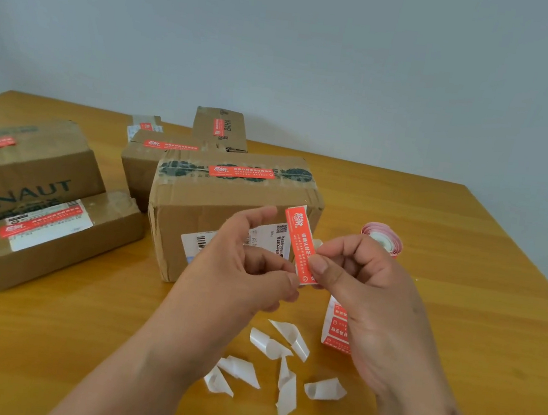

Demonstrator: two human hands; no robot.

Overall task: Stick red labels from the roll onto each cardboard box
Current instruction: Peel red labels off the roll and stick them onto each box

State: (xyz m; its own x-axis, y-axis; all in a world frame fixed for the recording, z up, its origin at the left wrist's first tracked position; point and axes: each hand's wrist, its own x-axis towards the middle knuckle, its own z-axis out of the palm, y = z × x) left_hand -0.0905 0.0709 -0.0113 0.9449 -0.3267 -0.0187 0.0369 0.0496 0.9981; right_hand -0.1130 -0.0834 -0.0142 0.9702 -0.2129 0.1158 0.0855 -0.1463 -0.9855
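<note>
A red label with white print stands nearly upright between both hands, in front of the middle cardboard box. My right hand pinches its lower half with thumb and fingers. My left hand pinches the bottom corner, where white backing shows. The label roll lies behind my right hand, and a strip of red labels trails from it under that hand. The middle box carries a red label on top. Several other boxes also bear red labels.
Several curled white backing scraps lie on the wooden table below my hands. A large printed box and a long flat box stand at left. Two smaller boxes stand behind, near the wall.
</note>
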